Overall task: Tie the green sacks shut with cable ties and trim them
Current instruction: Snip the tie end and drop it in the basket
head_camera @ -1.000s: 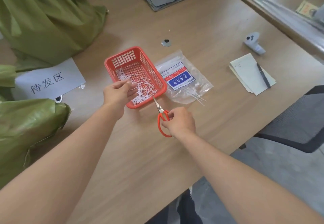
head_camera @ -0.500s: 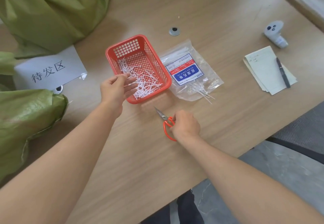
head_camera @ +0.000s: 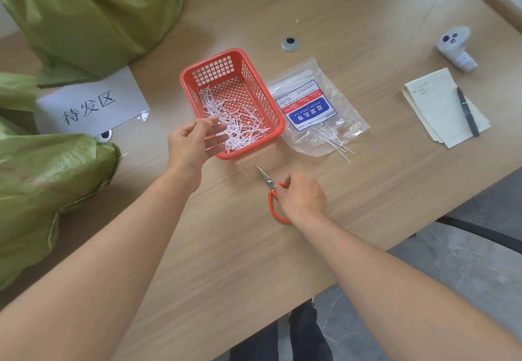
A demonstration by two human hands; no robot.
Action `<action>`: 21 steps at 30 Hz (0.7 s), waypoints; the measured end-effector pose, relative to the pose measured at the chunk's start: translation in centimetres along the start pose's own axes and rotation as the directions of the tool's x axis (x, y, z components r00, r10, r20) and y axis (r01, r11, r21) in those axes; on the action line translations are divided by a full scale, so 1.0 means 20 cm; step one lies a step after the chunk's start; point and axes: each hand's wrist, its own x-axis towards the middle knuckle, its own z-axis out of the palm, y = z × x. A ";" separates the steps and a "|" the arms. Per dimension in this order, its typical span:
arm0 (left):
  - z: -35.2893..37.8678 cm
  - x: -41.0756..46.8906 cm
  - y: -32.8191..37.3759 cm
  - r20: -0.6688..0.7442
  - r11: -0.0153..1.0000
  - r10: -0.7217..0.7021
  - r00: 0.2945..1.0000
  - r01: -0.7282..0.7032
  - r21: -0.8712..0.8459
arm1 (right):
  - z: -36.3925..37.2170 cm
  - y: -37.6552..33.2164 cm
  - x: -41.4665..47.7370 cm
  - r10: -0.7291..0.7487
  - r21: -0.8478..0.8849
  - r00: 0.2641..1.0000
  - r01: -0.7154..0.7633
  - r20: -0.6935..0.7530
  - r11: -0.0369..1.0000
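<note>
Right hand (head_camera: 303, 198) grips orange scissors (head_camera: 270, 192) lying on the desk (head_camera: 367, 7); left hand (head_camera: 195, 141) hangs open over the red basket (head_camera: 243, 58) of trimmings.

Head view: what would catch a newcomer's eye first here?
The red basket in the middle, strewn with white cable-tie offcuts, stands out first. The left hand hovers open at its near corner; the right hand holds orange scissors in front of it. Green sacks fill the left side.

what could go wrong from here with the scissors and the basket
The scissors, gripped by the right hand, point at the red basket where the left hand hovers; a slip might nick it. That hand could also knock the basket's near corner and spill the trimmed ends.
</note>
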 end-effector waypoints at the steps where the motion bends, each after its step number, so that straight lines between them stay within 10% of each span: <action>1: -0.01 -0.01 0.01 0.009 1.000 -0.003 1.000 0.003 0.009 | -0.02 -0.02 -0.01 0.027 0.062 1.000 -0.026 -0.015 0.998; 21: -0.22 -0.80 0.48 0.085 0.999 -0.004 0.996 0.002 0.032 | -0.49 -0.47 -0.62 -0.144 0.464 0.968 0.226 -0.207 0.856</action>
